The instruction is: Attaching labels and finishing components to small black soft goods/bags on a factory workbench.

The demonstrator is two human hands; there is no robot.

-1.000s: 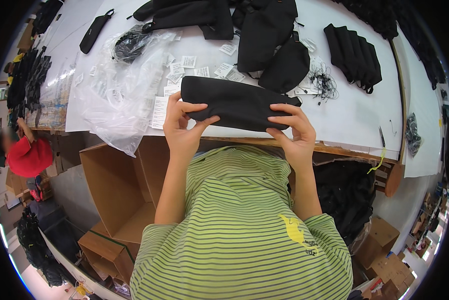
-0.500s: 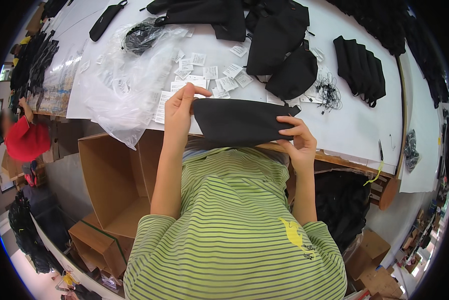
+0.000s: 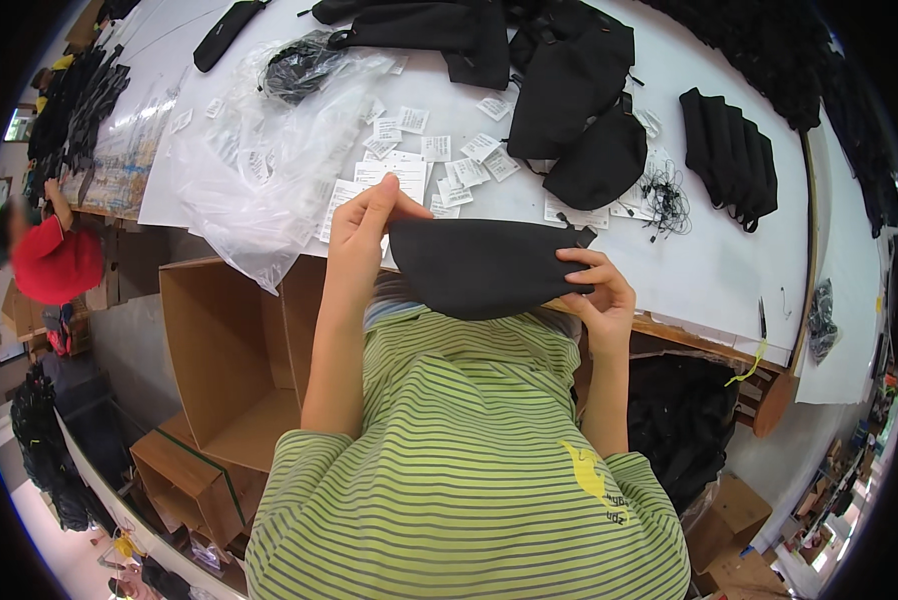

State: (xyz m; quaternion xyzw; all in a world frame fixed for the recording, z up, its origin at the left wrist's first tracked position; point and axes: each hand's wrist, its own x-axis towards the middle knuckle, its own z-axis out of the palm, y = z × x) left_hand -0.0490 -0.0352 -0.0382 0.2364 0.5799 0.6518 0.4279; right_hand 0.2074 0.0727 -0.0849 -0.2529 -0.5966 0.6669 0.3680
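Between my two hands a flat black zip pouch (image 3: 479,268) is held out at the table's near edge, its lower edge curved and a small tab at its upper right corner. My left hand (image 3: 362,225) is closed at the pouch's left end, with the index finger along the top edge; its other fingers are partly hidden. At the right end my right hand (image 3: 604,295) grips the pouch, fingers on its face and thumb low. Paper tags (image 3: 436,148) lie scattered just beyond it, beside printed sheets (image 3: 344,190).
Clear plastic bags (image 3: 259,180) spread over the left of the white table (image 3: 739,265). More black pouches (image 3: 594,160) lie at the back, others stand in a row (image 3: 731,155) at right. Black cords (image 3: 666,205) sit near them. An open carton (image 3: 224,350) stands below left; a person in red (image 3: 57,262) is farther left.
The pouch has tilted and come slightly nearer to me, its lower edge now looking rounder. Both hands keep their places at its ends. The view has shifted a little.
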